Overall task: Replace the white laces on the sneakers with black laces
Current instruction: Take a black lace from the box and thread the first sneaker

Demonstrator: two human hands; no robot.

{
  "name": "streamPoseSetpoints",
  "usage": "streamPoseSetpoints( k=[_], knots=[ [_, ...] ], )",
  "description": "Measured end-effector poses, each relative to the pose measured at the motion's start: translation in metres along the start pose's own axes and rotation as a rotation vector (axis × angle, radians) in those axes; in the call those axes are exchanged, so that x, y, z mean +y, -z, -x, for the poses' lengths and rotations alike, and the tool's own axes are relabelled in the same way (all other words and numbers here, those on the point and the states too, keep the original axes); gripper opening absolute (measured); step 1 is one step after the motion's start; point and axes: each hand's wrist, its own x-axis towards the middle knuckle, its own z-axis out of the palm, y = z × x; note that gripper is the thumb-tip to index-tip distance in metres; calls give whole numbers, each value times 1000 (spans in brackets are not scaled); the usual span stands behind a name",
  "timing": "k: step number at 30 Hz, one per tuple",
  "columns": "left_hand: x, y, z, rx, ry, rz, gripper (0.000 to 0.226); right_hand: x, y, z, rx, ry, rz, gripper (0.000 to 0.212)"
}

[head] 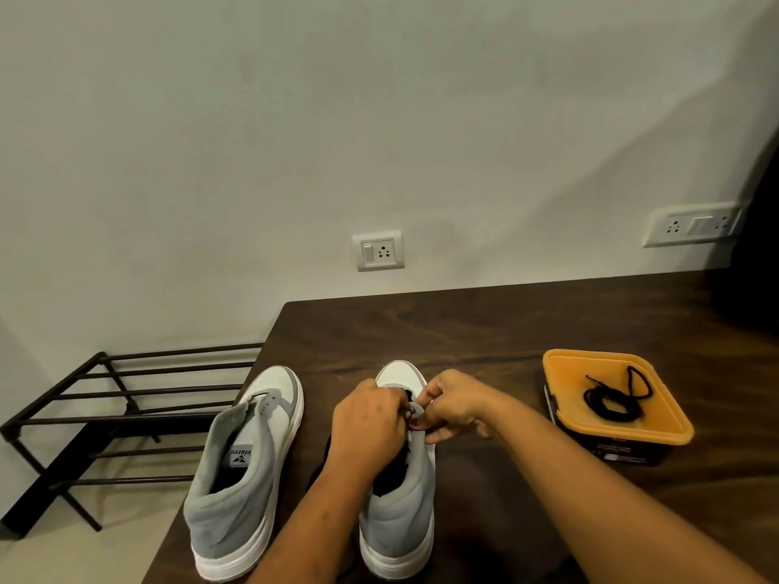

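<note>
Our left hand (371,419) and right hand (451,408) pinch black lace (408,394) at front eyelets of sneaker (404,516) on table (484,330); other sneaker (248,469) just left; spare lace (613,401) coiled on orange tub (556,364)

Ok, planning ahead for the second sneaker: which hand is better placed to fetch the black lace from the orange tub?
Probably the right hand. The orange tub with the coiled black lace sits on its side; the left hand would have to cross the sneaker being laced.
</note>
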Motion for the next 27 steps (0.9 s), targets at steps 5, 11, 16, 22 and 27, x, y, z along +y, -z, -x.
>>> streamPoseSetpoints(
  k=[5, 11, 16, 22, 27],
  knots=[
    [3, 1, 0, -16, 24, 2, 24, 1, 1, 0, -3, 9, 6, 17],
    [12, 2, -1, 11, -7, -64, 22, -1, 4, 4, -2, 18, 2, 12],
    [6, -4, -1, 41, 51, 23, 24, 2, 12, 5, -62, 6, -71, 25],
    [5, -5, -2, 116, 42, 78, 21, 2, 3, -1, 48, -8, 93, 25],
    [-10, -1, -5, 144, 12, 42, 27, -7, 14, 11, 135, -60, -2, 22]
  ],
)
